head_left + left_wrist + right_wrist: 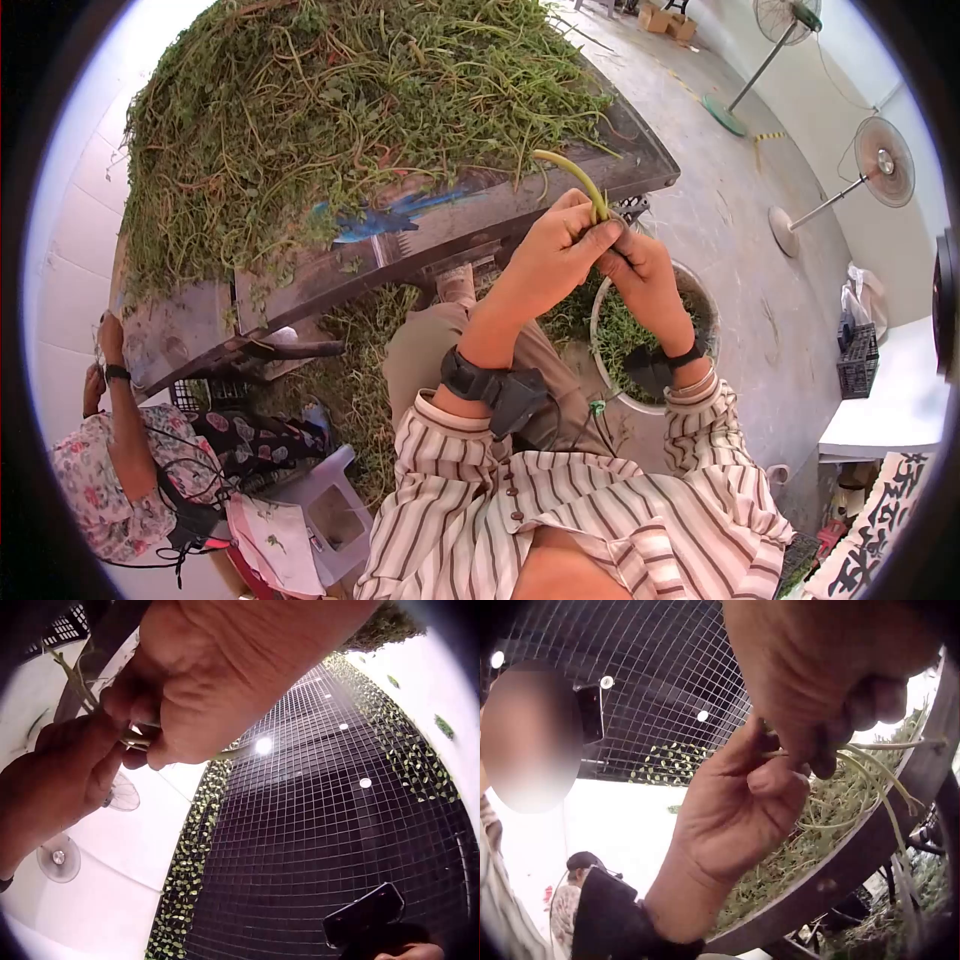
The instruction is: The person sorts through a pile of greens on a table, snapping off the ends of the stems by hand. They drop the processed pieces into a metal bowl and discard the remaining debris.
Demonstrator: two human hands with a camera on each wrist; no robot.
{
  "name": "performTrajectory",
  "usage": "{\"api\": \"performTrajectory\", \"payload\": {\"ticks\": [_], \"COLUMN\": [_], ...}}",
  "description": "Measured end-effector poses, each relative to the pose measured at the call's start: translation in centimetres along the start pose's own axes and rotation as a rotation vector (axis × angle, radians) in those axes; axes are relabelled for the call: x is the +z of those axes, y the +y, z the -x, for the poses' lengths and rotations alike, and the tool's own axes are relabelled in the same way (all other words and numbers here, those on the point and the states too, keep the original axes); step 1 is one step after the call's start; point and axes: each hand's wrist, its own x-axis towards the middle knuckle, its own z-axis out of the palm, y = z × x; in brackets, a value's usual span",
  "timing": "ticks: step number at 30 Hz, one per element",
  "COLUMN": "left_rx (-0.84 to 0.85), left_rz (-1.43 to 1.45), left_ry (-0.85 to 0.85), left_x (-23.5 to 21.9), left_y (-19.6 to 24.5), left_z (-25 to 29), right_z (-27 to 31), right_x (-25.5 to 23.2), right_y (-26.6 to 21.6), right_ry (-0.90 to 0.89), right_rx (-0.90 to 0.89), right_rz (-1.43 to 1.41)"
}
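Observation:
Side by side in front of the chest, both hands meet at a few green plant stems (578, 172). My left hand (550, 255) grips them, and one thick stem curves up and out past its fingers. Close against it, my right hand (645, 285) pinches the stems between thumb and fingers. Several thin stem ends (889, 780) stick out beyond the right hand in the right wrist view. In the left wrist view a forked stem (75, 679) shows past the fingers. The pinched part is hidden by the fingertips.
A big heap of leafy stems (370, 90) covers the table (640, 165) ahead. A round tub (708, 310) with greens stands below the right hand. At left another person (125, 450) sits by a clear plastic bin (345, 480). Standing fans (880, 165) are at right.

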Motion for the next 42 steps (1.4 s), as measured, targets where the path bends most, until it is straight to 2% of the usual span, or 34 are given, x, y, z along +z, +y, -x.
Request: {"api": "performTrajectory", "payload": {"ticks": [2, 3, 5, 6, 7, 9, 10, 12, 16, 18, 21, 22, 23, 24, 25, 26, 28, 29, 31, 32, 34, 35, 36, 40, 41, 42], "left_rx": [-0.035, 0.022, 0.071, 0.023, -0.028, 0.001, -0.003, 0.153, 0.234, 0.236, 0.240, 0.238, 0.241, 0.249, 0.258, 0.260, 0.297, 0.306, 0.307, 0.318, 0.340, 0.358, 0.340, 0.305, 0.300, 0.322], "left_rz": [0.038, -0.004, -0.039, 0.004, 0.048, 0.125, 0.132, 0.231, 0.299, 0.305, 0.305, 0.305, 0.300, 0.305, 0.311, 0.304, 0.350, 0.348, 0.353, 0.353, 0.395, 0.386, 0.375, 0.385, 0.399, 0.391], "left_ry": [-0.016, 0.033, 0.075, 0.204, 0.331, 0.554, 0.549, 0.764, 0.860, 0.871, 0.882, 0.880, 0.883, 0.885, 0.890, 0.898, 0.911, 0.922, 0.946, 0.959, 0.942, 0.960, 0.957, 0.983, 0.979, 0.974], "left_x": [0.0, -0.1, -0.5, -1.0, -1.5, -2.6, -3.3, -4.5, -6.1, -6.3, -6.6, -6.6, -6.7, -6.8, -6.9, -6.9, -7.0, -7.1, -7.2, -7.3, -7.7, -7.8, -7.8, -7.6, -7.7, -7.8], "left_y": [0.0, 0.4, 1.1, 1.4, 1.7, 2.1, 2.2, 2.3, 3.1, 3.1, 3.2, 3.2, 3.3, 3.3, 3.3, 3.3, 3.3, 3.5, 3.9, 3.9, 3.8, 3.9, 3.9, 3.9, 3.9, 3.9], "left_z": [0.1, 0.2, 0.4, 0.5, 0.6, 0.8, 1.0, 1.4, 2.3, 2.4, 2.7, 2.7, 2.7, 2.7, 2.7, 2.7, 2.7, 2.8, 2.9, 3.0, 3.2, 3.3, 3.3, 3.4, 3.4, 3.5], "right_z": [0.7, 1.2, 2.2, 2.9, 3.7, 5.6, 6.8, 9.9, 17.1, 19.2, 18.9, 17.7, 16.3, 13.0, 10.8, 8.1, 2.5, 1.5, 0.1, 0.7, 1.9, 1.7, 2.4, 0.6, -0.5, -1.8], "right_x": [-0.1, -0.4, -1.2, -2.0, -2.5, -3.4, -4.0, -4.4, -4.0, -3.9, -3.9, -4.3, -4.8, -5.7, -7.8, -8.9, -9.8, -9.5, -8.5, -8.4, -5.8, -3.9, -2.8, -0.6, -0.4, -0.4], "right_y": [0.8, 1.0, 1.4, 1.2, 1.9, 4.4, 5.3, 9.2, 18.0, 21.2, 23.4, 24.7, 26.1, 24.9, 27.3, 25.9, 24.7, 23.6, 22.2, 24.0, 23.2, 18.8, 18.3, 11.6, 9.9, 8.6], "right_ry": [0.091, 0.091, 0.256, 0.285, 0.291, 0.404, 0.376, 0.338, 0.234, 0.092, 0.090, 0.089, 0.173, 0.228, 0.249, 0.342, 0.589, 0.576, 0.533, 0.419, 0.312, 0.300, 0.270, 0.216, 0.215, 0.270], "right_rx": [0.035, 0.040, 0.150, 0.276, 0.291, 0.332, 0.428, 0.463, 0.605, 0.856, 0.861, 0.806, 0.721, 0.702, 0.637, 0.712, 0.710, 0.703, 0.597, 0.657, 0.479, 0.473, 0.360, 0.197, 0.189, 0.097], "right_rz": [0.123, 0.123, 0.120, 0.136, 0.144, 0.131, 0.178, 0.201, 0.235, 0.377, 0.335, 0.323, 0.301, 0.328, 0.356, -0.033, -0.232, -0.233, -0.100, 0.004, 0.211, 0.211, 0.253, 0.349, 0.345, 0.388]}}
